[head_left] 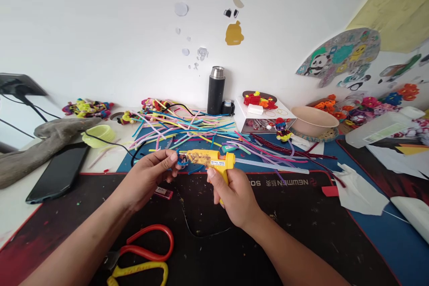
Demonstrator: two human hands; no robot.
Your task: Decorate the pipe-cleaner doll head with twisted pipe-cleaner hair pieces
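My right hand [234, 192] is wrapped round the handle of a yellow hot glue gun [201, 158], its body stained brown. A long translucent glue stick [271, 166] sticks out of its back end toward the right. In my left hand [157, 170] a small blue pipe cleaner piece [182, 160] is pinched between thumb and fingers, right at the gun's nozzle; the fingers hide part of it. Whether nozzle and piece touch, I cannot tell. Below my left hand lies a small red item with a label [163, 193].
Scissors with red and yellow handles [147, 250] lie on the black mat [234, 250]. Loose pipe cleaners [187, 127] spread behind my hands. A black thermos [216, 91], white box [264, 120], beige bowl [315, 118], phone [58, 173] and crumpled tissue [360, 190] stand or lie around.
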